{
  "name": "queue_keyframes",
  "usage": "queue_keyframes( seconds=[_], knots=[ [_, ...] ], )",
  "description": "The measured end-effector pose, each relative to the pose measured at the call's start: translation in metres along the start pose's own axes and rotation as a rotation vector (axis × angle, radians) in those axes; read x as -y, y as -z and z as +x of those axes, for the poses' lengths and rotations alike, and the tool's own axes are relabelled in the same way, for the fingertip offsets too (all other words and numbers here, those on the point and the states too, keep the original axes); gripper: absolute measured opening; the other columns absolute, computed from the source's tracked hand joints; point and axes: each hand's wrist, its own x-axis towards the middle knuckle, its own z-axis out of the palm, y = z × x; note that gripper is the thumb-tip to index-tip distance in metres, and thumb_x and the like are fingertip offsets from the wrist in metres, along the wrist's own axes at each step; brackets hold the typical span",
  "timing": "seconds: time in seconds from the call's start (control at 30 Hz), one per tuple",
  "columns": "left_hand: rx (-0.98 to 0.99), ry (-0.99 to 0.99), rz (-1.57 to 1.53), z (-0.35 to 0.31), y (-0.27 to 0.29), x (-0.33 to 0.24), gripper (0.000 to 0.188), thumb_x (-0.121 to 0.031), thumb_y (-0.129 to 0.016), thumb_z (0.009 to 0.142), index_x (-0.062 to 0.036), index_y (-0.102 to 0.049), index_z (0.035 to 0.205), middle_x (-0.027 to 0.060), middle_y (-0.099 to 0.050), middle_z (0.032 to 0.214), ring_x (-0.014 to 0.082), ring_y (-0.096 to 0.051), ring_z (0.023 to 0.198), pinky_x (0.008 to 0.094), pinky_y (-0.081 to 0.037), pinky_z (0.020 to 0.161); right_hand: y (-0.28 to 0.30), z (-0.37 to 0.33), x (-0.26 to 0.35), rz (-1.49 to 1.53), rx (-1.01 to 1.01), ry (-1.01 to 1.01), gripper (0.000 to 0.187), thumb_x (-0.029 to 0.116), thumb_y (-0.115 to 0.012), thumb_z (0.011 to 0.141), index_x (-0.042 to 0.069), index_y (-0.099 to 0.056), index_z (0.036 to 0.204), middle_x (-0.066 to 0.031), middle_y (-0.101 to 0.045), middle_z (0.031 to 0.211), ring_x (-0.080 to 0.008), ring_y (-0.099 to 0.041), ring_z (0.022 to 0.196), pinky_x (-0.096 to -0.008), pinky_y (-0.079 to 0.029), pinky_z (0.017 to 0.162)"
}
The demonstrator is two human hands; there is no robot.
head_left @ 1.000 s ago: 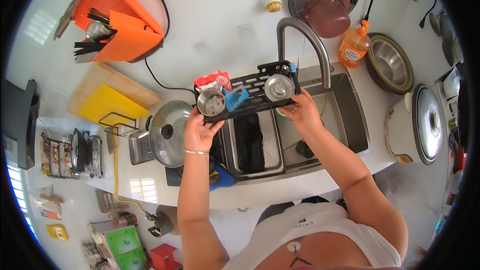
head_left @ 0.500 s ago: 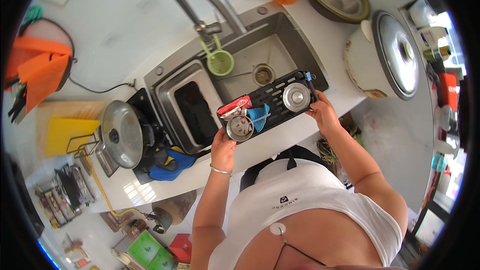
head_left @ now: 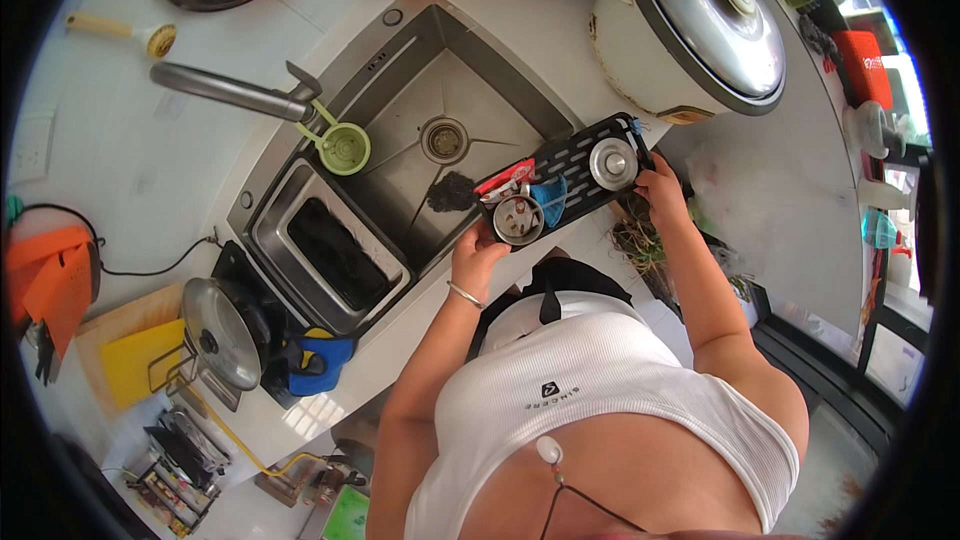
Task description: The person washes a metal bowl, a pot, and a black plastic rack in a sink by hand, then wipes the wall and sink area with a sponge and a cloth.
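Observation:
Between my hands is a black slotted tray point(head_left: 575, 162), held over the front edge of the sink point(head_left: 420, 50). My left hand point(head_left: 478, 258) grips its left end, and my right hand point(head_left: 662, 190) has closed on its right end. On the tray's left part sit an open metal cup point(head_left: 518, 219) with something in it, a red packet point(head_left: 505, 180) and a crumpled blue cloth-like piece point(head_left: 549, 201). A round metal lid with a knob point(head_left: 613, 163) rests on the right part. The fingers under the tray are partly hidden.
A steel basin point(head_left: 270, 210) with dark contents stands in the sink's left side. A green strainer point(head_left: 345, 148) hangs by the faucet point(head_left: 225, 87). To the right is a large lidded pot point(head_left: 660, 35); at left, a pan with a glass lid point(head_left: 220, 333) and a blue cloth point(head_left: 320, 360).
My view has turned toward the right, so the sink and faucet appear further left. Both hands still hold the tray, now nearer the sink's front right corner. A dark scrubber-like patch shows in the sink.

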Motion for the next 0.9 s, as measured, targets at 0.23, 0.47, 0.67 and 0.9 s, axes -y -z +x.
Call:
queue_keyframes(
  seconds=[0.23, 0.47, 0.67, 0.9],
  knots=[
    [-0.206, -0.545, 0.699, -0.002, -0.016, -0.027, 0.072, -0.012, -0.074, 0.067, 0.0017, -0.044, 0.131, 0.0179, -0.051, 0.12, 0.0271, -0.054, 0.107, 0.0374, -0.045, 0.09, 0.022, 0.033, -0.052, -0.53, -0.24, 0.673, 0.06, -0.002, -0.058, 0.076, 0.003, -0.042, 0.134, -0.0151, -0.051, 0.128, -0.0264, -0.049, 0.116, -0.0367, -0.039, 0.098],
    [-0.201, -0.812, 1.346, 0.017, -0.047, -0.073, 0.054, -0.01, -0.073, 0.063, 0.0, -0.053, 0.112, 0.0189, -0.051, 0.114, 0.0365, -0.048, 0.108, 0.044, -0.04, 0.093, -0.027, -0.04, 0.012, -0.684, 0.23, 1.105, 0.034, -0.007, -0.058, 0.072, 0.006, -0.064, 0.102, -0.0144, -0.062, 0.111, -0.0347, -0.058, 0.099, -0.04, -0.049, 0.084],
    [-0.208, -1.069, 1.494, 0.03, -0.054, -0.066, 0.022, -0.005, -0.066, 0.064, -0.0038, -0.056, 0.083, 0.0115, -0.059, 0.087, 0.0315, -0.051, 0.098, 0.0447, -0.039, 0.086, -0.054, -0.037, 0.001, -0.864, 0.458, 0.969, 0.041, -0.008, -0.061, 0.068, 0.011, -0.066, 0.104, -0.0157, -0.057, 0.12, -0.0349, -0.057, 0.106, -0.0398, -0.049, 0.086],
    [-0.194, -0.964, 1.304, 0.028, -0.049, -0.067, 0.014, -0.004, -0.064, 0.068, -0.0054, -0.057, 0.08, 0.0096, -0.06, 0.078, 0.031, -0.055, 0.086, 0.0438, -0.041, 0.08, -0.051, -0.029, -0.001, -0.763, 0.445, 0.834, 0.028, -0.004, -0.058, 0.07, 0.009, -0.066, 0.094, -0.0161, -0.059, 0.12, -0.0342, -0.059, 0.103, -0.0373, -0.051, 0.08]
  ],
)
